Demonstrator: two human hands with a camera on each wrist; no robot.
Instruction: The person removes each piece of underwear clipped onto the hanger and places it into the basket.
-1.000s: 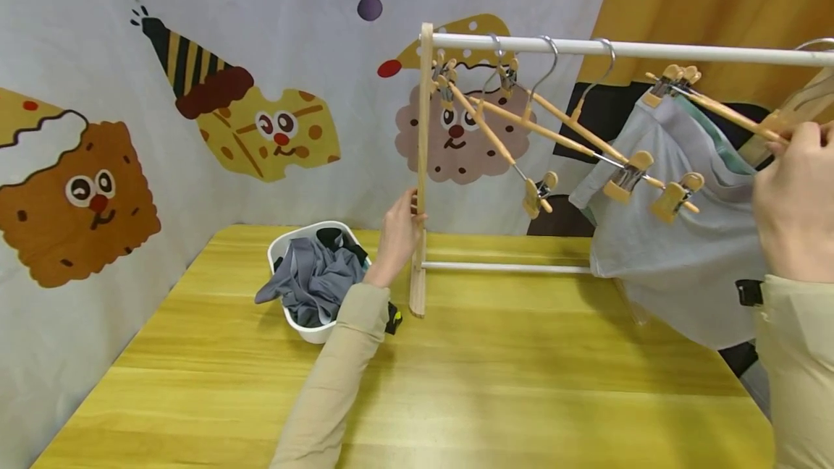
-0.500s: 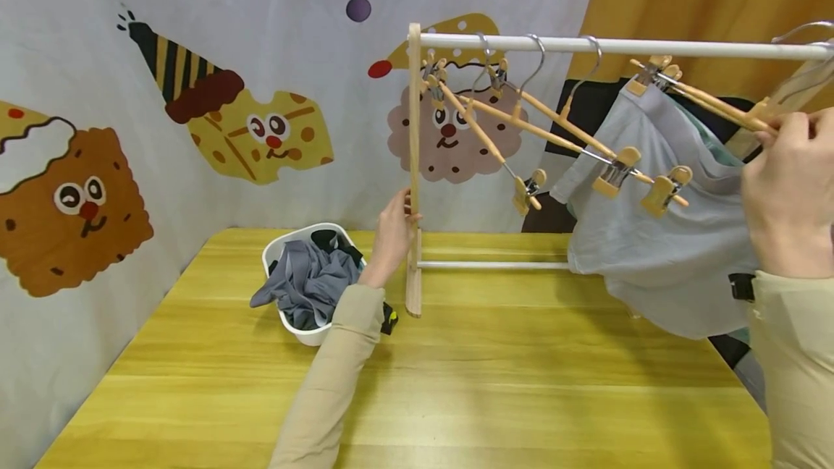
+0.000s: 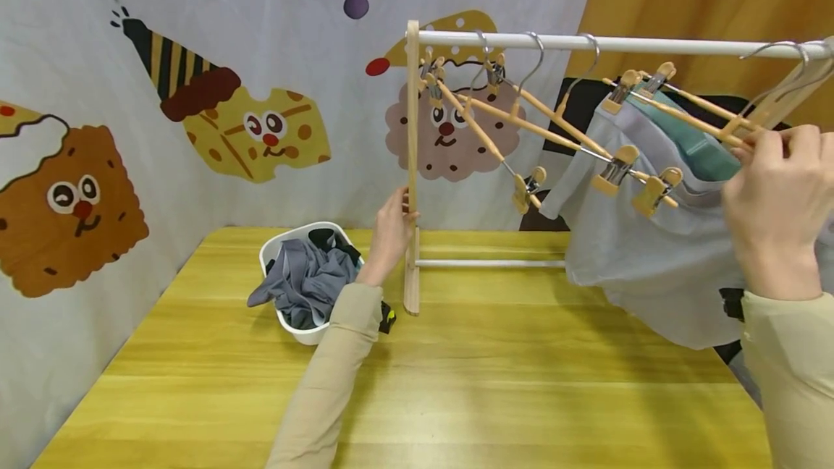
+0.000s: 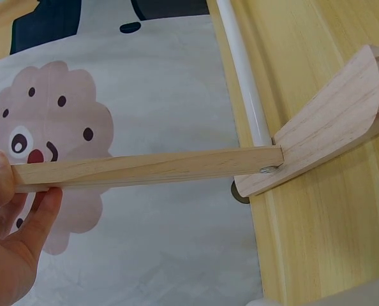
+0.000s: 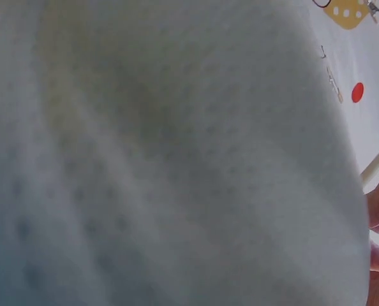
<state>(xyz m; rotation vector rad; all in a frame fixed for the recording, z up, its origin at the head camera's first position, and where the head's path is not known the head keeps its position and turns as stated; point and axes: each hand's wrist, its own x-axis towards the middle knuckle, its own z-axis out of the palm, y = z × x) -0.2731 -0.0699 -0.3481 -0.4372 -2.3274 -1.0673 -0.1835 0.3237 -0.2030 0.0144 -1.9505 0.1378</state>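
Note:
My left hand (image 3: 391, 234) grips the wooden upright (image 3: 413, 129) of a small clothes rack; the left wrist view shows fingers and thumb on either side of that post (image 4: 151, 167). On the right, my right hand (image 3: 778, 205) holds a wooden clip hanger (image 3: 697, 121) by its bar, the metal hook up near the rack's white rail (image 3: 625, 43). Light grey shorts (image 3: 638, 237) hang from its clips. Behind them, a green garment (image 3: 700, 143) hangs from another hanger. Pale fabric (image 5: 196, 153) fills most of the right wrist view and hides much of the hand.
Several bare clip hangers (image 3: 547, 134) hang along the rail's left half. A white basket (image 3: 309, 335) of crumpled dark grey clothes (image 3: 309, 273) stands on the wooden table (image 3: 521, 382), left of the rack. A black item with yellow marks (image 3: 387, 317) lies beside the basket.
My right hand has moved left and slightly down with the hanger and grey shorts, showing more of the green garment. The left hand keeps its grip on the upright.

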